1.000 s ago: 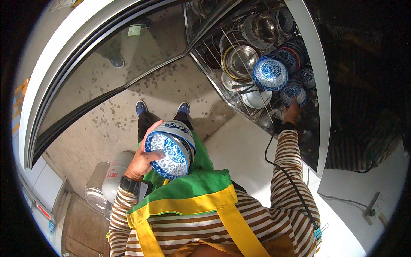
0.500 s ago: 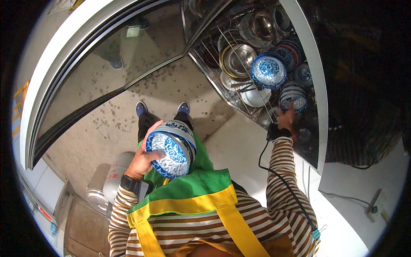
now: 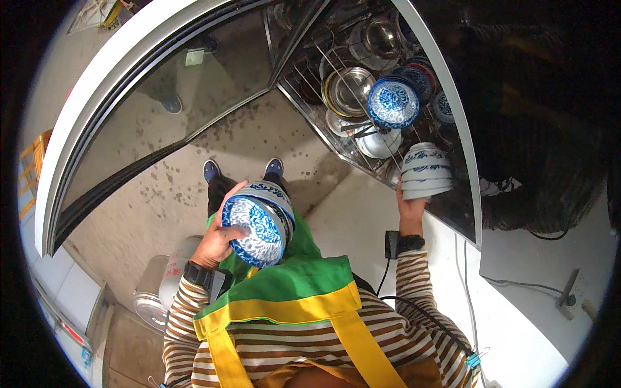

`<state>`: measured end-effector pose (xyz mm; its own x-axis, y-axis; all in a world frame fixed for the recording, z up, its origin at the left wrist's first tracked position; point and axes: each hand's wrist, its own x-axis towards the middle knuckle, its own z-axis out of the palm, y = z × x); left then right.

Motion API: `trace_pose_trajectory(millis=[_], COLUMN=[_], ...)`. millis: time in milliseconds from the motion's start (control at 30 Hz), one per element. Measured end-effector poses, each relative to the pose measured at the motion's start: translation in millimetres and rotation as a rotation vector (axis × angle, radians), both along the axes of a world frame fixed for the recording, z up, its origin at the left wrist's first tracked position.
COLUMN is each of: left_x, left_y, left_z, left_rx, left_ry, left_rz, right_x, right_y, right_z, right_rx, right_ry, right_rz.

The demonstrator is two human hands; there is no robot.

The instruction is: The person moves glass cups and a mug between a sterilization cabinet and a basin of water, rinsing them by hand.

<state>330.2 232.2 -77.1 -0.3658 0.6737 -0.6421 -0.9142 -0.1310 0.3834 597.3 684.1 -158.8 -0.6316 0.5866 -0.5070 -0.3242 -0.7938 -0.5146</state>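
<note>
In front of my apron, my left hand [image 3: 215, 243] grips a small stack of blue-and-white patterned bowls [image 3: 255, 227]. Its thumb lies inside the front bowl, whose patterned inside faces up toward me. At the right, my right hand [image 3: 411, 212] holds another stack of bowls [image 3: 427, 172] from below, their pale sides with blue markings showing. Most of the fingers are hidden behind that stack. Beyond it, a blue-and-white dish [image 3: 393, 102] rests on the wire rack [image 3: 331, 57] of an open cabinet.
Steel basins [image 3: 352, 90], a white bowl [image 3: 379, 142] and darker stacked dishes [image 3: 417, 81] fill the rack. The cabinet's glass door [image 3: 226, 71] stands open at the left. A white counter [image 3: 343, 226] lies beside me. Steel pots [image 3: 152, 291] stand lower left, and a cable hangs from my right wrist.
My right hand has drawn its bowl stack off the rack toward me and turned it, so the sides now show. My left hand keeps its bowls almost in place. The view has shifted slightly.
</note>
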Motion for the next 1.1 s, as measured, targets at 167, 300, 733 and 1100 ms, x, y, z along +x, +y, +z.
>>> trace_pose_trajectory(millis=[167, 300, 733, 1100], left_x=[6, 20, 71, 124], left_y=[-6, -11, -26, -70], left_z=[1, -5, -38, -155], left_rx=[-0.120, -0.150, -0.230, -0.454], left_ry=[-0.072, -0.031, 0.063, 0.203], left_rz=[-0.024, 0.066, 0.399, 0.615], right_x=[-19, -97, -167, -136], right_y=[-45, -72, -69, -49], right_z=[6, 33, 34, -99], right_rx=[0.164, -1.115, -0.953, -0.456], right_ry=[-0.228, 0.449, 0.313, 0.440], right_rz=[0.259, 0.039, 0.642, 0.655])
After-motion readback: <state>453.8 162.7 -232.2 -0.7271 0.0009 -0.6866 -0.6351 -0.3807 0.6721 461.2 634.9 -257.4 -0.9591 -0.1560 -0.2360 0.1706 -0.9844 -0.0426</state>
